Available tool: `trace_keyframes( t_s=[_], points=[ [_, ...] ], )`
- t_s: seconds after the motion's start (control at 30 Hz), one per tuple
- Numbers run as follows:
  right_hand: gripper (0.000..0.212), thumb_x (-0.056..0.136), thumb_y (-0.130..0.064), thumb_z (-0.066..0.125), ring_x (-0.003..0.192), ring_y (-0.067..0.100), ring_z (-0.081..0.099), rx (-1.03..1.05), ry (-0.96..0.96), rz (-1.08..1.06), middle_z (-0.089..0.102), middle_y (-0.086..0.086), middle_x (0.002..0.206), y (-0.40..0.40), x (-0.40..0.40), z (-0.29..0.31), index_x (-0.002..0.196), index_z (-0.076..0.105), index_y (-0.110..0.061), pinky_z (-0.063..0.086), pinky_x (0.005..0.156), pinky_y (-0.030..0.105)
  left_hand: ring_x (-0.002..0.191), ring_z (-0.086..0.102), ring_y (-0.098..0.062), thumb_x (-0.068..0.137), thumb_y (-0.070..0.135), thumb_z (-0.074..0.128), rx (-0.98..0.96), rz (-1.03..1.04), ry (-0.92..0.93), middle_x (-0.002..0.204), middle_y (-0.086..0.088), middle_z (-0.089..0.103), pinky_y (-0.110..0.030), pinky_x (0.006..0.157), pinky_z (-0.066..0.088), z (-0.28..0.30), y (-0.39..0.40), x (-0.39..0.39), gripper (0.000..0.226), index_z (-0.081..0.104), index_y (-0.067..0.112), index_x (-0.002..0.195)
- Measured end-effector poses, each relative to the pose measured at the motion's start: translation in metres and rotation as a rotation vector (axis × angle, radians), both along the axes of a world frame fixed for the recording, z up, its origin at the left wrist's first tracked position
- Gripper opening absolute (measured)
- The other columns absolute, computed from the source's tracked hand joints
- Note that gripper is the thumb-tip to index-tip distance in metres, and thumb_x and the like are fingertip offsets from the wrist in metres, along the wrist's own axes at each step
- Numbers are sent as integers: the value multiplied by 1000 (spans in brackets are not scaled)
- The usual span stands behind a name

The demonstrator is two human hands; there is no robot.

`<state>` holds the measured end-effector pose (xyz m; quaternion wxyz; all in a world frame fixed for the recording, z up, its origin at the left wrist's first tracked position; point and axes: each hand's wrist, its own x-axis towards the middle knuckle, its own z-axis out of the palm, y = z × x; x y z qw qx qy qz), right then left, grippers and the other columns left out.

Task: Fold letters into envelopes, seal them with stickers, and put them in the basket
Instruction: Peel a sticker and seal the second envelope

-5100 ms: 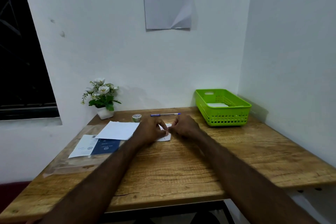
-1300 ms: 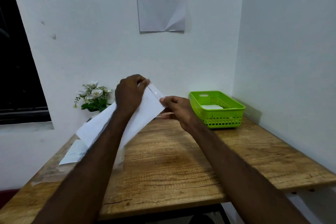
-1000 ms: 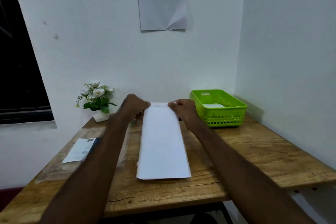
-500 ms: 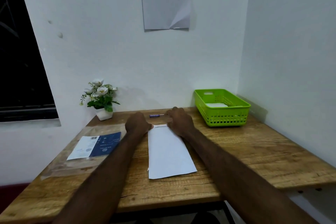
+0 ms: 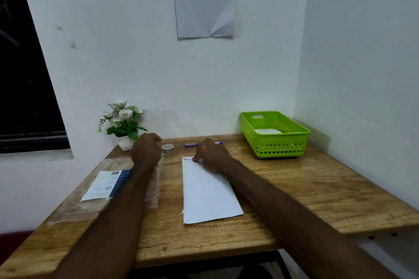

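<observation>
A wooden table [image 5: 294, 188] carries a white letter sheet [image 5: 208, 195] at its middle, a green basket [image 5: 275, 142] far right, a pen [image 5: 191, 144], a sticker roll [image 5: 167, 149], a potted flower [image 5: 123, 124] and a clear plastic packet [image 5: 106, 184] at left.

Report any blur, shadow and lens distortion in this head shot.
Head view: the left hand and its forearm are motion-smeared, while the right hand on the sheet looks sharper; the green basket casts a soft shadow on the right wall; the window edge leans from wide-angle distortion.
</observation>
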<state>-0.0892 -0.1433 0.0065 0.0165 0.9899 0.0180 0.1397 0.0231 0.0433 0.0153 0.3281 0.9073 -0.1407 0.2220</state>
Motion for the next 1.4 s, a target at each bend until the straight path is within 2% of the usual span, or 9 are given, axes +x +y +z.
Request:
trace_keyframes(
  t_s=[0.17,0.47,0.63,0.73,0.83,1.03,1.2,1.27,1.4],
  points=[
    [45,97,-1,50,130,23,43,27,5,-14,57,3,133,1,-1,-1,126,71,-29,48,89,42,111,62,-30,86,-7,59,178,-142,-18,120,-9,58,-44,83,56,-7,7,19,52,74,32,116],
    [45,99,-2,49,129,24,43,63,-8,-23,58,1,133,0,-4,-4,129,69,-28,47,91,41,106,60,-29,97,16,63,305,-156,-87,113,-7,59,-37,76,47,-21,-2,18,25,75,26,117],
    [44,100,-5,49,132,24,42,77,-10,-28,57,1,135,0,-3,-6,129,69,-31,47,95,42,100,64,-28,90,23,72,201,-164,-48,106,-7,63,-38,75,50,-17,-2,22,14,79,23,102],
    [43,100,-6,48,134,24,41,86,-16,-37,57,2,137,1,-3,-6,129,69,-30,46,97,43,85,65,-19,83,33,78,70,-236,-5,92,1,70,-34,70,51,-12,-2,27,15,81,23,93],
    [41,99,-9,50,134,23,41,108,-23,-43,57,0,137,2,-3,-7,128,70,-31,46,98,42,87,65,-12,82,48,76,-100,-324,-2,91,11,68,-33,73,49,-6,-8,23,21,80,28,87],
    [42,96,-13,54,137,26,42,113,-33,-50,58,-1,140,2,0,-9,128,71,-34,45,97,40,88,70,-12,90,35,75,-319,-570,112,96,5,77,-38,70,57,9,-27,-11,21,80,16,96],
    [39,94,-17,54,127,23,55,154,-79,-79,66,-4,133,-1,-2,-9,124,72,-34,48,98,37,64,61,-3,89,29,76,-207,-577,115,72,10,72,-29,62,48,3,-36,-16,11,80,19,86],
    [34,95,-19,55,121,23,60,171,-112,-92,69,-3,128,-2,-2,-10,120,74,-32,51,97,37,64,59,-6,89,29,76,-49,-546,101,68,12,68,-26,61,42,-2,-36,-18,10,76,26,79],
    [31,93,-19,56,112,25,64,216,-175,-101,73,0,118,-4,0,-13,112,78,-29,51,87,33,68,65,-13,86,30,77,51,-505,151,67,9,70,-33,66,49,-9,-34,-14,17,73,28,69]
  ],
)
